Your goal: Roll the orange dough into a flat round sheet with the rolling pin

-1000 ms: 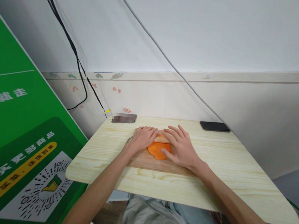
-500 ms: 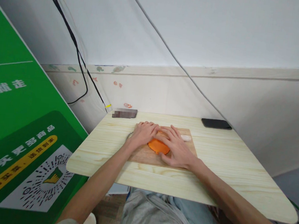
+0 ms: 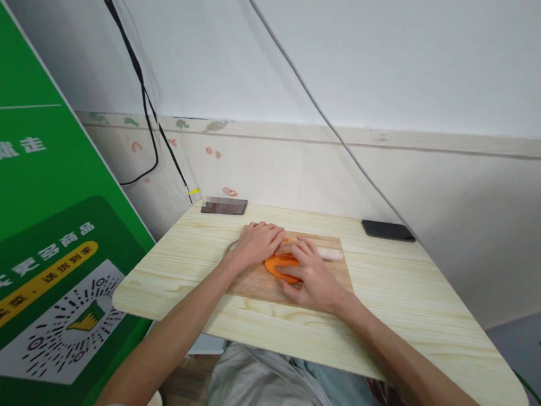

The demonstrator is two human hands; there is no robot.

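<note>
A thin orange sheet that looks like soft dough or clay (image 3: 274,267) lies on a wooden board (image 3: 250,287). My right hand (image 3: 314,274) is bent over its right side, fingers curled against the sheet, which looks raised and curved there. My left hand (image 3: 259,243) is on the board's left part, its fingers together and bent down; what lies under them is hidden. Behind my right hand sits a pale, rod-like piece (image 3: 330,254), partly covered. A thin metal loop (image 3: 230,247) shows just left of my left wrist.
The board rests on a light wood-grain table (image 3: 407,318) against a white wall. A dark phone (image 3: 388,231) lies at the back right, and a dark flat object, partly blurred out (image 3: 223,206), at the back left. A green printed panel (image 3: 35,206) stands left.
My right hand has curled its fingers and drawn in over the orange sheet, whose right side now looks lifted. More of the pale rod shows. My left hand stays in place.
</note>
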